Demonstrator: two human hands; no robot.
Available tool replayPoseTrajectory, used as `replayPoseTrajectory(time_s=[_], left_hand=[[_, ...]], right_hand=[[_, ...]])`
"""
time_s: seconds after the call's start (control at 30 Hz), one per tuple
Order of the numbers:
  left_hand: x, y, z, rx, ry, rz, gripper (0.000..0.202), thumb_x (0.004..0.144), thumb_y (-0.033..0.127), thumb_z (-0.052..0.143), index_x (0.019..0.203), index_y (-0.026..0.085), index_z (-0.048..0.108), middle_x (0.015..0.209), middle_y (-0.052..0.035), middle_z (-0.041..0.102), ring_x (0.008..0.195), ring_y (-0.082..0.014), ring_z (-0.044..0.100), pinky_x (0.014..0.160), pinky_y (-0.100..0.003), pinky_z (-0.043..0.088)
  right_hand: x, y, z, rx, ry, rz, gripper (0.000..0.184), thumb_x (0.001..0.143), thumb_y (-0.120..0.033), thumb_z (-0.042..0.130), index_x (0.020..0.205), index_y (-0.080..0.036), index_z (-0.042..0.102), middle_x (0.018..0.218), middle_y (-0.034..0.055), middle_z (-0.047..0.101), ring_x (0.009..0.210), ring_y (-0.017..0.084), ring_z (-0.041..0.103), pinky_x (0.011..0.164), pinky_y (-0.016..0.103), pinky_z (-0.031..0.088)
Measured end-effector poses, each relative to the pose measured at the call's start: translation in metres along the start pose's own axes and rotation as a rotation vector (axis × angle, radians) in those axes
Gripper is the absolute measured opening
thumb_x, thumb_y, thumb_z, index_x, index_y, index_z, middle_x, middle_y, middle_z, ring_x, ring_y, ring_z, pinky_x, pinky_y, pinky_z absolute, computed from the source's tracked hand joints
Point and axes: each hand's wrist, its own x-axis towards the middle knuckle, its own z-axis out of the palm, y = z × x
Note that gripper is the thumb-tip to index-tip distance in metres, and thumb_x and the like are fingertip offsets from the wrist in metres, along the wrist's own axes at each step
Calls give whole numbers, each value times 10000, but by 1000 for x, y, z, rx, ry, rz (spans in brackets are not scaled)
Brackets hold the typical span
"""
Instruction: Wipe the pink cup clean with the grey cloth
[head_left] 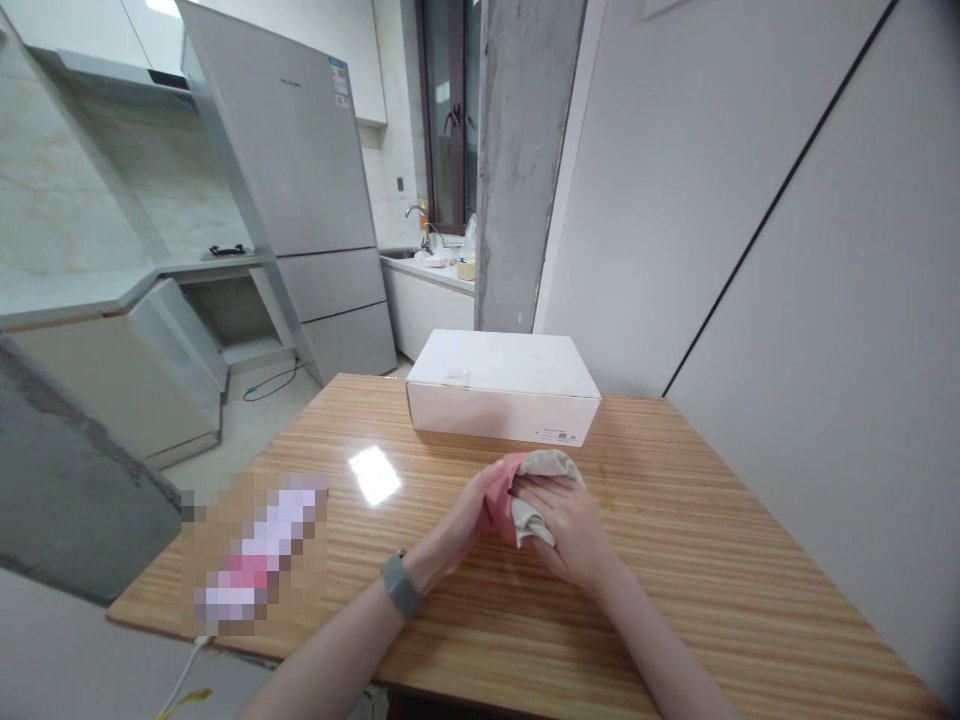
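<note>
My left hand [474, 508], with a grey watch band on its wrist, is closed around the left side of a pink object [501, 492]. Most of that object is hidden by my hands and the cloth, so its exact kind cannot be made out. A pale grey-beige cloth [553, 463] is bunched over its right side. My right hand [566, 522] grips the cloth, fingers pressing it against the pink object. Both hands are together just above the wooden table [675, 540], in front of a white box.
The closed white cardboard box [502, 365] lies at the table's far side. On the left, a pixelated pinkish-white item [270, 545] has a white cable [184, 672] running off the edge. A wall [810, 330] borders the right. Beyond are a fridge [292, 150] and a sink [401, 254].
</note>
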Motion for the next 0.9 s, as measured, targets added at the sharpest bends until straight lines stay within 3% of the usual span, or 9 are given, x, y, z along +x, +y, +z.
replayPoseTrajectory(time_s=[0.13,0.27,0.43,0.6,0.73,0.9], left_hand=[[-2,15,-3,114,26,-37,533,852,551,574,1079,90,716,1062,-120,732,1094,-277,609,1003,-375,395],[-3,20,-2,183,90,14,447,824,490,635,995,88,733,971,-115,745,939,-254,648,891,-356,444],[-2,6,0,78,170,42,355,728,415,743,954,147,686,895,-47,712,810,-178,619,725,-268,451],[-1,3,-2,16,152,31,359,719,448,728,927,160,671,850,-35,680,738,-160,586,649,-255,430],[-1,14,-2,225,144,9,415,780,535,654,893,140,717,837,-52,690,798,-193,585,723,-291,433],[0,15,-1,335,160,49,399,790,531,646,822,141,726,728,-34,668,754,-187,565,699,-282,431]], right_hand=[[0,-6,2,50,-30,-65,408,936,-424,367,1108,-161,628,1076,136,729,1032,295,649,976,480,441],[2,-7,1,67,-50,-4,351,909,-365,411,1093,-162,631,1103,141,718,1065,297,632,968,473,442],[2,-3,0,64,0,110,280,915,-255,376,958,-193,646,1013,105,737,1007,265,643,937,440,449],[3,-3,-2,4,26,23,299,903,-269,401,1059,-155,629,1050,136,732,1011,284,650,936,454,453],[2,-7,0,9,-44,-59,331,888,-300,406,1084,-159,632,1083,145,728,1010,295,655,932,473,465],[-1,-6,8,-7,-81,1,345,887,-339,395,1007,-155,661,1002,146,739,969,296,663,880,471,486]])
